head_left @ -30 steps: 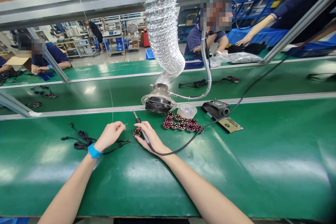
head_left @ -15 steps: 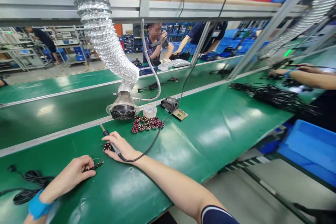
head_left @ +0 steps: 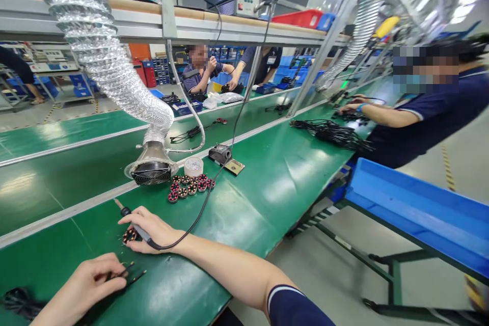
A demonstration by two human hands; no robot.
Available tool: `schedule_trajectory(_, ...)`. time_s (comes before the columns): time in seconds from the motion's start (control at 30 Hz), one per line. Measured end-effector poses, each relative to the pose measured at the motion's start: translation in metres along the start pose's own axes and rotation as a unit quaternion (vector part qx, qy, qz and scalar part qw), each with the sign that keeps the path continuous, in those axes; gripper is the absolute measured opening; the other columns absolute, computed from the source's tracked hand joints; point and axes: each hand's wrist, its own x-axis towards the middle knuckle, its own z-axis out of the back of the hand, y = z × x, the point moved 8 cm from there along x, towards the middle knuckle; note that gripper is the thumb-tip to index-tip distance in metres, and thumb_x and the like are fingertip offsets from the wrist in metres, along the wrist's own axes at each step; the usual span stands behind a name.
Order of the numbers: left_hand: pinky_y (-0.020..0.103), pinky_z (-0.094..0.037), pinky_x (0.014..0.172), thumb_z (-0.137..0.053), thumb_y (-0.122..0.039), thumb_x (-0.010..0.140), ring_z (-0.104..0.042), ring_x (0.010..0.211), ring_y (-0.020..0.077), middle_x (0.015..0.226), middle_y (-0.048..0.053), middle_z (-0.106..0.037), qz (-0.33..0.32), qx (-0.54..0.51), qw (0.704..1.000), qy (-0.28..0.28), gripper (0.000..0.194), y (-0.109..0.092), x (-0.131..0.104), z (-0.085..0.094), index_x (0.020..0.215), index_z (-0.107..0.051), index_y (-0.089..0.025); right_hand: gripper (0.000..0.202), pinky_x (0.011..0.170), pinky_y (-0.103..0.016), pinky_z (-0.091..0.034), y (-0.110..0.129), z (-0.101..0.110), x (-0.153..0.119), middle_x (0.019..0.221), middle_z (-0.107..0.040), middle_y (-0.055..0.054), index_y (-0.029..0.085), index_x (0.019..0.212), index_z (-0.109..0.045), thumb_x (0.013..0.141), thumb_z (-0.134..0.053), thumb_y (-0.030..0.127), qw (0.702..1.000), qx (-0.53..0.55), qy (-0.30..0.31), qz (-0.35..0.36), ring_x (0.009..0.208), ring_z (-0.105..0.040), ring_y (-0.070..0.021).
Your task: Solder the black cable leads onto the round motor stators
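My right hand (head_left: 158, 230) is closed around a soldering iron (head_left: 140, 231), whose tip points up and to the left over the green bench. Under the same hand, at thumb and fingertips, is a small motor stator (head_left: 130, 236) with copper windings. My left hand (head_left: 93, 280) lies nearer to me on the left, pinching a black cable (head_left: 136, 278) with thin ends that stick out to the right. A gap separates the cable ends from the stator. Beyond my right hand, several more stators (head_left: 192, 190) sit grouped beside a roll of tape (head_left: 193, 166).
A fume duct (head_left: 153, 172) hangs at the bench's back edge. Right of the tape stands a soldering iron holder (head_left: 220, 154). Black cables (head_left: 330, 132) lie near a co-worker (head_left: 431, 107) on the right. A blue bin (head_left: 416, 204) rests on a cart beside the bench.
The view has turned right, so the bench items appear farther left. In my left hand, the cable ends now show spread apart. My right hand keeps the soldering iron and stator.
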Motion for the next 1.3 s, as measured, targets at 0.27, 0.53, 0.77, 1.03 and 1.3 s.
schedule_trajectory(0.27, 0.033, -0.056, 0.083, -0.071, -0.067, 0.062, -0.068, 0.096, 0.0304, 0.097, 0.004, -0.077, 0.104, -0.111, 0.971, -0.187, 0.047, 0.025, 0.0, 0.041, 0.083, -0.078, -0.026, 0.065, 0.093, -0.029, -0.049, 0.002, 0.003, 0.001, 0.111, -0.05, -0.004, 0.025, 0.134, -0.049, 0.075, -0.075, 0.018, 0.999, 0.035, 0.019, 0.017, 0.095, -0.058, -0.0147)
schedule_trajectory(0.53, 0.028, -0.049, 0.067, -0.069, -0.05, 0.076, -0.059, 0.07, 0.0174, 0.075, 0.005, -0.069, 0.018, -0.227, 0.947, -0.227, 0.037, 0.003, 0.002, 0.032, 0.086, -0.074, -0.015, 0.052, 0.087, -0.032, -0.054, 0.015, 0.009, 0.004, 0.117, -0.051, -0.005, 0.025, 0.126, -0.051, 0.078, -0.064, 0.01, 0.989, 0.113, -0.091, 0.016, 0.094, -0.065, -0.0142)
schedule_trajectory(0.77, 0.028, -0.046, 0.07, -0.067, -0.047, 0.079, -0.057, 0.069, 0.0159, 0.073, 0.004, -0.067, -0.001, -0.272, 0.937, -0.22, 0.033, 0.0, -0.001, 0.029, 0.081, -0.071, -0.014, 0.038, 0.08, -0.031, -0.057, 0.029, 0.013, 0.003, 0.111, -0.053, -0.004, 0.026, 0.119, -0.055, 0.084, -0.06, 0.012, 0.979, 0.153, -0.138, 0.005, 0.079, -0.066, -0.0112)
schedule_trajectory(1.03, 0.028, -0.046, 0.073, -0.067, -0.047, 0.081, -0.06, 0.072, 0.0165, 0.078, 0.006, -0.072, 0.004, -0.3, 0.94, -0.16, 0.034, 0.008, 0.001, 0.021, 0.077, -0.073, -0.014, 0.036, 0.079, -0.03, -0.058, 0.017, 0.002, -0.001, 0.11, -0.054, -0.005, 0.026, 0.12, -0.056, 0.085, -0.064, 0.019, 0.97, 0.198, -0.135, -0.032, 0.081, -0.068, -0.0126)
schedule_trajectory(1.3, 0.023, -0.041, 0.058, -0.079, -0.041, 0.07, -0.053, 0.062, 0.0107, 0.075, 0.004, -0.068, 0.011, -0.35, 0.927, -0.134, 0.033, 0.015, 0.002, 0.016, 0.085, -0.072, -0.013, 0.034, 0.079, -0.033, -0.059, 0.018, 0.001, -0.001, 0.114, -0.056, -0.007, 0.025, 0.116, -0.056, 0.084, -0.067, 0.023, 0.962, 0.227, -0.143, -0.048, 0.078, -0.068, -0.0131)
